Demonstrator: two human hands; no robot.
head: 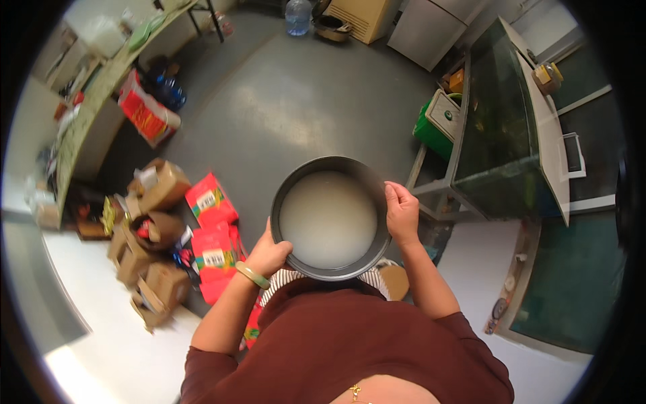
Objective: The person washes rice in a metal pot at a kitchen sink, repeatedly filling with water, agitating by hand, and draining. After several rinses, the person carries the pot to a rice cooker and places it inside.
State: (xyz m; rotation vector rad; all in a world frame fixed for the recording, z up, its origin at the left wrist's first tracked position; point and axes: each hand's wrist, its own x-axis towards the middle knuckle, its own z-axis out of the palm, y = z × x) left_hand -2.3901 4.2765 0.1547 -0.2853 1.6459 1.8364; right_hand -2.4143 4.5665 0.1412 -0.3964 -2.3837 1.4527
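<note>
A round dark-grey pot (330, 273) is held level in front of my body, like the inner pot of a rice cooker. Cloudy whitish water (328, 219) covers its bottom; what lies beneath the surface cannot be made out. My left hand (267, 252) grips the lower left side, thumb near the rim and a pale green bangle on the wrist. On the opposite side, my right hand (402, 212) holds the right edge, its fingers curled at the rim.
Red printed bags (212, 202) and opened cardboard boxes (156, 187) lie on the floor at left, beside a long counter (93, 108). A glass tank (497, 126) on a stand and a green bin (436, 126) are at right. An open rice cooker (331, 31) and water bottle (298, 19) stand ahead.
</note>
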